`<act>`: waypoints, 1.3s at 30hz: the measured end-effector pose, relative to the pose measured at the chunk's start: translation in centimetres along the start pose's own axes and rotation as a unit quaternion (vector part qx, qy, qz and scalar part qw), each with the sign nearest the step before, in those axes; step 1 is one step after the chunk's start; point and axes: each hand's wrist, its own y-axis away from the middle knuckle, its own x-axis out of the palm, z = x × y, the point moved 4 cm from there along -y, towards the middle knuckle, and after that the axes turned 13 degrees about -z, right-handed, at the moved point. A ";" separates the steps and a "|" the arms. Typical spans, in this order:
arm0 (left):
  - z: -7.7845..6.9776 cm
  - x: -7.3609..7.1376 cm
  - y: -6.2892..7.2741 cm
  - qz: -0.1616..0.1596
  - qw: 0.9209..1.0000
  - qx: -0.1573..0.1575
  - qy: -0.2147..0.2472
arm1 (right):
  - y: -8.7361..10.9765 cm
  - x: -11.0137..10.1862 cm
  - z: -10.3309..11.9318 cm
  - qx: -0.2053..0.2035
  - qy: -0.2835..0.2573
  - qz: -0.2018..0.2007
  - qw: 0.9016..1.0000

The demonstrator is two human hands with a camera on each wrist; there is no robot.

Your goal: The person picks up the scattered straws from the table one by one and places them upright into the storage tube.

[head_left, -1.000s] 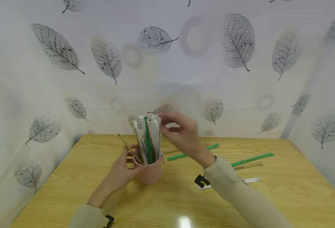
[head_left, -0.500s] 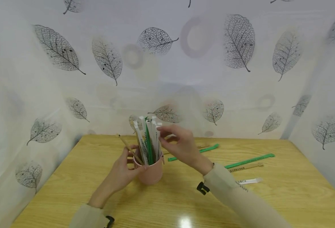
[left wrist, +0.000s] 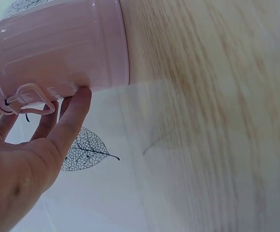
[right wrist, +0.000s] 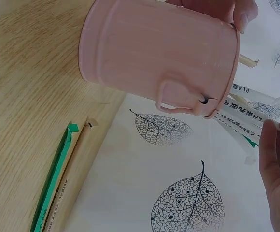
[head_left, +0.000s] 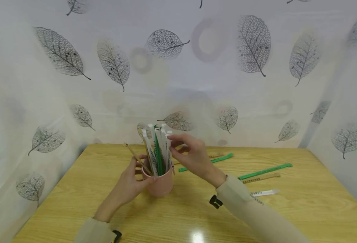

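A pink pail (head_left: 161, 185) with small side handles stands on the table, filled with several paper-wrapped straws, white, green and brown. My left hand (head_left: 135, 180) grips its left side, the thumb at the front rim; in the left wrist view the fingers reach along the pail's wall. One brown wrapped straw (head_left: 133, 153) leans out to the left above that hand. At the pail's right, my right hand (head_left: 190, 153) pinches a white wrapped straw (right wrist: 248, 116) near its upper end, its lower part inside the pail among the others.
On the table (head_left: 312, 202) to the right lie a green wrapped straw (head_left: 269, 170), a brown one (head_left: 263, 177) and a white one (head_left: 265, 193), partly under my right forearm. Behind the right hand lie another green straw (head_left: 222, 158) and a brown one (head_left: 216, 156). A leaf-print curtain (head_left: 196, 81) hangs behind.
My right hand has come down a little at the pail's right side, the pinched straw's top sinking with it. Over the last half second it has hardly moved; the left hand stays put.
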 end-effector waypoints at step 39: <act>-0.3 0.0 0.2 0.002 1.000 -0.001 -0.022 | 1.0 -3.3 -0.2 -0.013 0.040 0.098 0.994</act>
